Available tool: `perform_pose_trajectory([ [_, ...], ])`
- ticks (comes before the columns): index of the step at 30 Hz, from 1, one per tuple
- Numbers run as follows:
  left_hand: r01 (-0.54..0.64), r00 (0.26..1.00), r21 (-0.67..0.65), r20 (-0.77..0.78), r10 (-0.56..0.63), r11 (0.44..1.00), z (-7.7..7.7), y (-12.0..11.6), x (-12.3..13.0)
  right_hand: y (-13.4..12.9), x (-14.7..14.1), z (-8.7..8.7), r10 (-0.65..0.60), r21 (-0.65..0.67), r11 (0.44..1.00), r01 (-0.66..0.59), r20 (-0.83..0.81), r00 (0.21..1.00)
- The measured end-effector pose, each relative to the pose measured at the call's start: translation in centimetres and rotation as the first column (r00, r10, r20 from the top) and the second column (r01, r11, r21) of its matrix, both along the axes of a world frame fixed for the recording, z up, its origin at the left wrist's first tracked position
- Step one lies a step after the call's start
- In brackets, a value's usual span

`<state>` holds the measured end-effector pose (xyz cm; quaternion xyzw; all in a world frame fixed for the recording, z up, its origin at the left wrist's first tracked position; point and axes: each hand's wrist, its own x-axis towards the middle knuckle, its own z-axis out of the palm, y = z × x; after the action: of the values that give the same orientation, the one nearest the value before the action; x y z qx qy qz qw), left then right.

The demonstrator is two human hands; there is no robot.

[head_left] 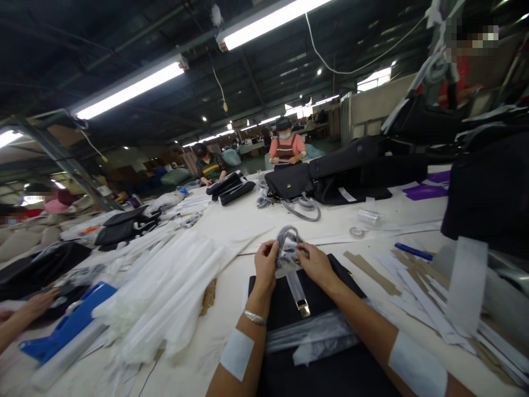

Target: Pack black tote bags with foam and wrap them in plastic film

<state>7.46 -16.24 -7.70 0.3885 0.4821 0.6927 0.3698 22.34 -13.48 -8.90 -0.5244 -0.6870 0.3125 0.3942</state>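
A black bag (pixel 285 292) lies flat on the white table in front of me, with a gold clasp (pixel 303 309) on a strip that looks wrapped. Past its far edge, a strap bundle wrapped in clear plastic (pixel 288 242) is held up between my hands. My left hand (pixel 266 262) pinches the bundle's left side. On the other side, my right hand (pixel 316 263) has its fingers closed on the strap's right end. Crumpled clear plastic (pixel 322 336) lies across the bag below my wrists.
White foam sheets (pixel 173 298) are piled at left, near a blue tape dispenser (pixel 70 325) and another person's arm (pixel 28 314). At right lie a blue pen (pixel 413 251), a tape roll (pixel 357 232) and paper strips (pixel 425 298). Black bags (pixel 291 182) stand farther back; two people work beyond.
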Motion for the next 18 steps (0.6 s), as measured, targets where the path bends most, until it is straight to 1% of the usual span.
perform_pose_trajectory([
  [3,-0.011,1.0,0.023,0.012,0.01,1.0,0.1,-0.1,0.0,0.7,-0.9,1.4,0.089,0.014,0.996,-0.092,0.129,0.988],
  [5,-0.01,1.0,0.031,0.019,0.009,0.999,0.1,-0.1,-0.1,1.6,-2.0,2.1,0.137,-0.013,0.99,-0.137,0.207,0.969],
  [7,-0.008,1.0,0.037,0.019,0.007,0.999,0.0,0.0,-0.2,2.5,-3.1,2.4,0.169,-0.067,0.985,-0.157,0.257,0.952],
  [9,-0.008,1.0,0.042,0.016,0.008,0.999,-0.2,0.1,-0.3,3.2,-4.1,2.2,0.186,-0.123,0.98,-0.158,0.268,0.945],
  [11,-0.013,1.0,0.047,0.013,0.012,0.999,-0.4,0.2,-0.4,3.7,-4.4,1.7,0.195,-0.164,0.974,-0.159,0.236,0.952],
  [14,-0.024,1.0,0.059,0.013,0.023,0.998,-0.6,0.3,-0.5,3.9,-4.0,0.5,0.186,-0.209,0.965,-0.159,0.116,0.976],
  [16,-0.03,0.999,0.068,0.013,0.03,0.997,-0.6,0.4,-0.5,3.6,-3.7,-0.4,0.151,-0.241,0.959,-0.15,-0.015,0.988],
  [18,-0.034,0.999,0.076,0.013,0.033,0.997,-0.4,0.3,-0.4,2.9,-3.6,-1.1,0.098,-0.284,0.947,-0.148,-0.183,0.978],
])
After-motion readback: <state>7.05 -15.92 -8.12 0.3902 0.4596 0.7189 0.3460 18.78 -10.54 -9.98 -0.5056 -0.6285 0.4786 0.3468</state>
